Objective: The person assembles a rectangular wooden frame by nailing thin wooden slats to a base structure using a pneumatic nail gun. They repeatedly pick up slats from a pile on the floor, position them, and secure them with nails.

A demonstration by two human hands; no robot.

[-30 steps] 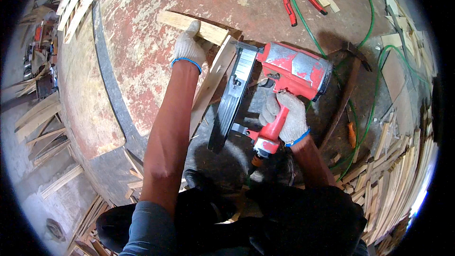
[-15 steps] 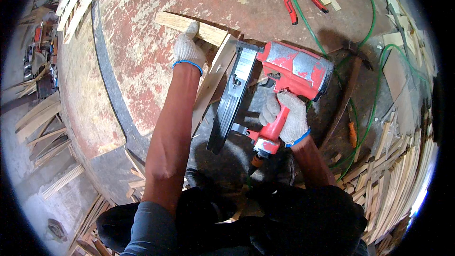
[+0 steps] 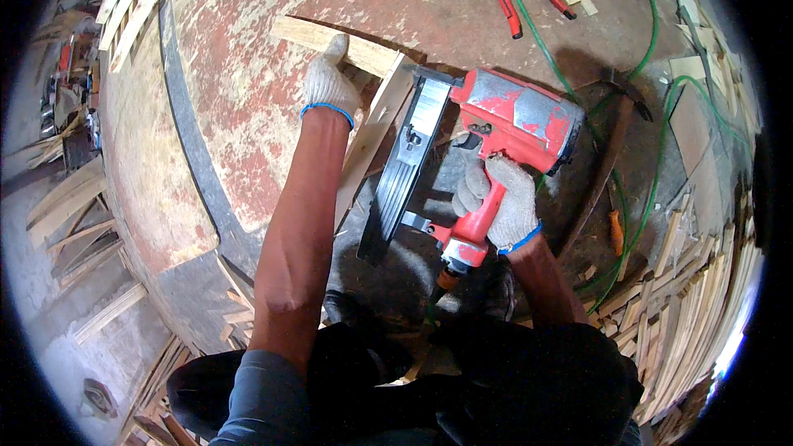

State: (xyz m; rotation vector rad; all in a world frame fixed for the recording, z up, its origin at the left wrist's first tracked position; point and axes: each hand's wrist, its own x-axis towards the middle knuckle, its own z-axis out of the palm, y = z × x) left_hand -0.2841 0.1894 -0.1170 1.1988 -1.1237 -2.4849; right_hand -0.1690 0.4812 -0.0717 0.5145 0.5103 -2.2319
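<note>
In a white knit glove with a blue cuff, my left hand (image 3: 330,84) grips a short wooden slat (image 3: 363,52), thumb lying along its top. That slat meets a longer wooden board (image 3: 376,128) at a corner. My right hand (image 3: 505,198), gloved alike, is wrapped round the handle of a red and grey pneumatic nail gun (image 3: 520,122). The gun's nose touches or nearly touches the corner of the two pieces; the exact contact is hard to make out. Its long black magazine (image 3: 396,190) slants down toward me.
Red-handled pliers (image 3: 510,0) lie at the far side beside a green air hose (image 3: 658,157). A hammer (image 3: 615,107) rests to the right, near an orange-handled tool (image 3: 615,231). Stacked wood strips (image 3: 686,314) fill the lower right; slats (image 3: 140,0) lie far left.
Almost nothing differs. The nail gun and both hands keep their places, apart from a very slight shift of the gun and the view.
</note>
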